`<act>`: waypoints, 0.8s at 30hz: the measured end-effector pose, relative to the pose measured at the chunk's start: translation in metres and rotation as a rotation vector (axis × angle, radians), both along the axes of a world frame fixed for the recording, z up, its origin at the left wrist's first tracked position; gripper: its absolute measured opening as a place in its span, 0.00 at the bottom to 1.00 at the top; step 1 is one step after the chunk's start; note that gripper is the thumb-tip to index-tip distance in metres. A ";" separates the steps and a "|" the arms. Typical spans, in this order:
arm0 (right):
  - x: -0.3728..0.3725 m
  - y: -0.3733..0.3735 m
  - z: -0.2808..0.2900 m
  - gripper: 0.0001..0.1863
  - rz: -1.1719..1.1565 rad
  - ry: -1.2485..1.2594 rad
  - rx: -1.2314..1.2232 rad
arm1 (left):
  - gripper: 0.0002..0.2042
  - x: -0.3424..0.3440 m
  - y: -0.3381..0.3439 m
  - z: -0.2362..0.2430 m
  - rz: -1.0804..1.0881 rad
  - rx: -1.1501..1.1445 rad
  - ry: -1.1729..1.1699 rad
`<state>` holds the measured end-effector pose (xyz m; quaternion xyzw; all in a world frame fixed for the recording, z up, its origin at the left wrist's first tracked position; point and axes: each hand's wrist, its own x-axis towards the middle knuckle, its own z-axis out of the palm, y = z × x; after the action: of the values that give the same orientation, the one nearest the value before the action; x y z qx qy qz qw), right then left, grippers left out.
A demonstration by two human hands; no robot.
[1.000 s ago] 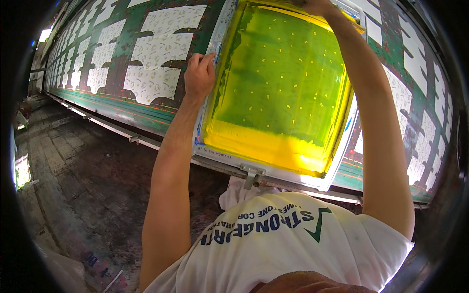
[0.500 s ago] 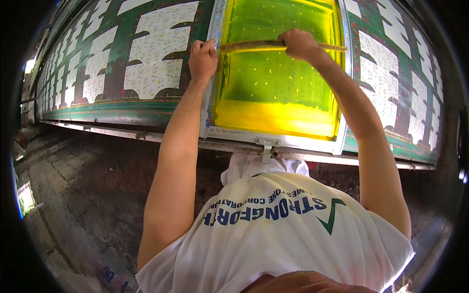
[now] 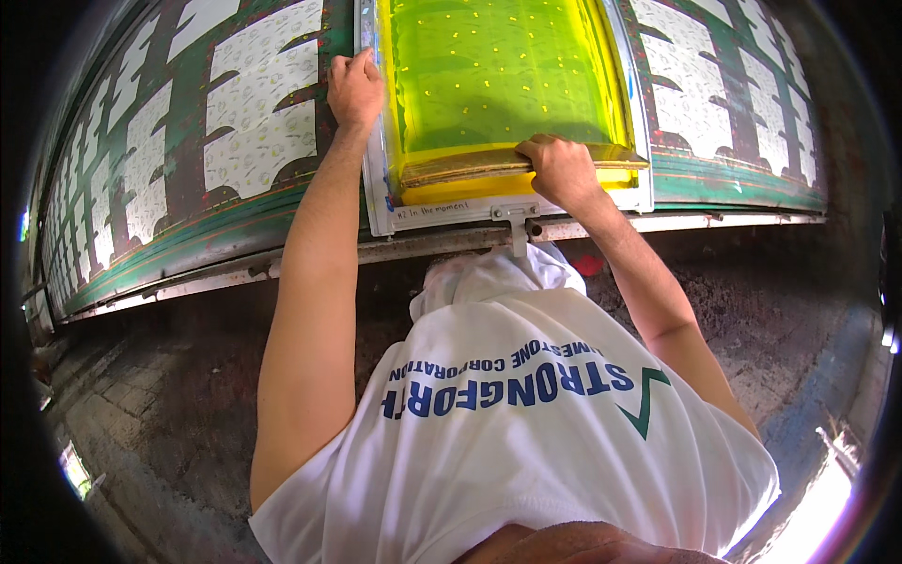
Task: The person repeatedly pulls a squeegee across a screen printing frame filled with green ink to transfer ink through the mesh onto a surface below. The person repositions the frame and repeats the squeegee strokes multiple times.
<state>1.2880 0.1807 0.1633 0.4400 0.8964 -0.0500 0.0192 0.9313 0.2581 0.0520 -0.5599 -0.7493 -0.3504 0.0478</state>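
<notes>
In front of me lies a screen-printing frame (image 3: 372, 179) with a pale metal rim and a yellow-green mesh (image 3: 489, 85). My left hand (image 3: 356, 91) is closed round the frame's left rim. A wooden squeegee (image 3: 460, 168) spans the mesh close to its near end, and my right hand (image 3: 563, 171) grips it right of its middle. Yellow ink shows along the mesh's side edges and on both sides of the squeegee. The squeegee's lower edge is hidden from me.
A long green printing table (image 3: 742, 186) runs left and right beneath the frame. White patterned fabric pieces (image 3: 263, 103) lie on it in rows. A metal rail (image 3: 376, 250) follows its near edge, and a bracket (image 3: 516, 226) on the frame meets it. Dark floor (image 3: 178, 376) is below.
My right hand has pulled the squeegee toward me, from the far part of the mesh to its near end. My left hand stays on the rim. The view has shifted.
</notes>
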 end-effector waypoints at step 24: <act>0.058 -0.030 0.021 0.32 0.340 0.161 -0.277 | 0.16 -0.001 0.002 0.009 0.038 -0.064 0.094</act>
<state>1.3464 0.1509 0.1840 0.2706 0.9408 -0.2037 0.0161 0.9304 0.2597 0.0611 -0.5626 -0.7675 -0.2986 0.0716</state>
